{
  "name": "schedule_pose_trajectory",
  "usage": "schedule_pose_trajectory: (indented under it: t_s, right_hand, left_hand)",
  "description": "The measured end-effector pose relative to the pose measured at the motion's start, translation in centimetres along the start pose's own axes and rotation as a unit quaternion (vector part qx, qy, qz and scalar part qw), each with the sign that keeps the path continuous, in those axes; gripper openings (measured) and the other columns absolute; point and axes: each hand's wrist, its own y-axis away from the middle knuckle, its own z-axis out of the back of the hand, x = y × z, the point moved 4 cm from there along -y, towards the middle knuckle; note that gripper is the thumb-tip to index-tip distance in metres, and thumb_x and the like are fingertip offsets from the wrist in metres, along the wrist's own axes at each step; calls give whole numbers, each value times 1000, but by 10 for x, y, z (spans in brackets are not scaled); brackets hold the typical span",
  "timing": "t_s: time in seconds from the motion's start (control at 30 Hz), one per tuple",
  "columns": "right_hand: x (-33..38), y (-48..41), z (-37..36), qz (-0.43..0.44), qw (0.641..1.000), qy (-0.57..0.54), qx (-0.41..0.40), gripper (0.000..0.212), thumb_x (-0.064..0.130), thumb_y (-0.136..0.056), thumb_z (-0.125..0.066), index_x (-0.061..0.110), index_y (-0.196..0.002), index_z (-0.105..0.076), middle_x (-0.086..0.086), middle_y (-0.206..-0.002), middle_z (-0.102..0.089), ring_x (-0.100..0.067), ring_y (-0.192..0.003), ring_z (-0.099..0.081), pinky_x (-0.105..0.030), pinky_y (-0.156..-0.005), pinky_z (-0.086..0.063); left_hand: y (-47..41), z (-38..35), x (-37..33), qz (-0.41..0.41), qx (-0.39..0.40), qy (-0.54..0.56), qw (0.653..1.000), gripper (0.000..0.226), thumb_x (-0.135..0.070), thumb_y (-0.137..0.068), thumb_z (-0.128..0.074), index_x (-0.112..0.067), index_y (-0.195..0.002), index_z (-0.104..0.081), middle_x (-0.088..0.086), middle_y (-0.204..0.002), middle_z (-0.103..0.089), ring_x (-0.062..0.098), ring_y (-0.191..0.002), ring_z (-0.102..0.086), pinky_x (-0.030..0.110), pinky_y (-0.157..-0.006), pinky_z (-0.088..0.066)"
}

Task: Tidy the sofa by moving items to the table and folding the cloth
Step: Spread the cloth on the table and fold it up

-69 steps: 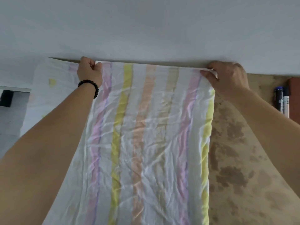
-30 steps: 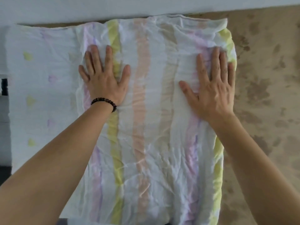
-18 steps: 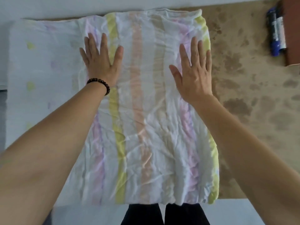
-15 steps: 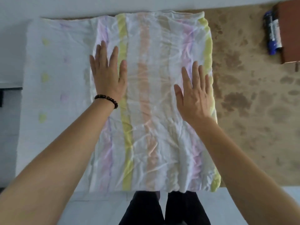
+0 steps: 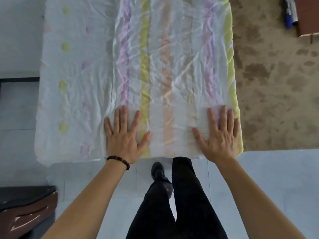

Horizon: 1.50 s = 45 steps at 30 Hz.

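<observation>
Striped cloth spread flat on the mottled brown tabletop, covering its left and middle. The striped part looks like a folded-over layer, and a plainer part with yellow and purple dots sticks out to the left. The cloth's near edge runs along the tabletop's near edge. Pale tiled floor below. Person's legs in black trousers stand at the edge. Dark brown furniture piece at lower left.

Left grip is flat, fingers straight and spread, palm down on the cloth's near edge by the yellow stripe. Right grip is likewise flat, fingers straight, pressing the cloth's near right corner, just inside the yellow border. Neither holds anything, and the cloth lies under both and stretches away from them.

Brown flat item at far right, blue marker just beside it, both well apart from the cloth. Dark bead bracelet on the left wrist.
</observation>
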Motion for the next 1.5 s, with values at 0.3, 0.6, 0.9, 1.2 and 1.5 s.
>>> schedule_pose_trajectory:
  t_s: [0.3,0.6,0.9,1.2,1.5]
  right_hand:
    - [1,11,3,-16,997,-48,-60,76,66,-97,-31,22,-158,-20,-17,-165,-8,-31,-153,-4,-50,-123,-5]
    - [-38,114,-72,-355,799,-477,-91,106,42,-81,-64,21,-157,7,0,-165,6,-8,-149,-2,-39,-120,-9]
    - [-70,107,-109,-339,795,-502,42,20,32,-97,-42,21,-107,-55,-2,-95,-60,-12,-85,-52,-22,-66,-39]
    - [-98,135,-101,-293,901,-320,13,35,35,-105,-35,5,-110,-51,-15,-104,-57,-30,-93,-53,-38,-74,-38]
    - [-89,151,-60,-326,894,-306,24,35,30,-104,-42,17,-135,-49,-9,-142,-42,-29,-117,-53,-32,-86,-35]
  left_hand:
    - [13,16,-5,4,-86,81,993,60,-53,-100,-31,-14,-145,-41,18,-155,-29,34,-145,-23,62,-114,-14]
    - [138,-34,-19,249,-199,370,872,33,-12,-70,-54,-6,-100,-43,12,-106,-40,22,-96,-40,37,-78,-35]
    - [106,-86,-1,400,-22,564,722,25,-25,-87,-64,-11,-108,-59,-4,-108,-64,6,-96,-60,21,-85,-45]
    - [153,-88,7,353,1,465,812,43,-29,-86,-66,-20,-59,-34,-6,-57,-33,7,-50,-30,18,-49,-30]
    - [177,-41,1,362,-3,424,830,32,-27,-87,-64,-18,-65,-44,-6,-62,-43,13,-58,-41,25,-57,-36]
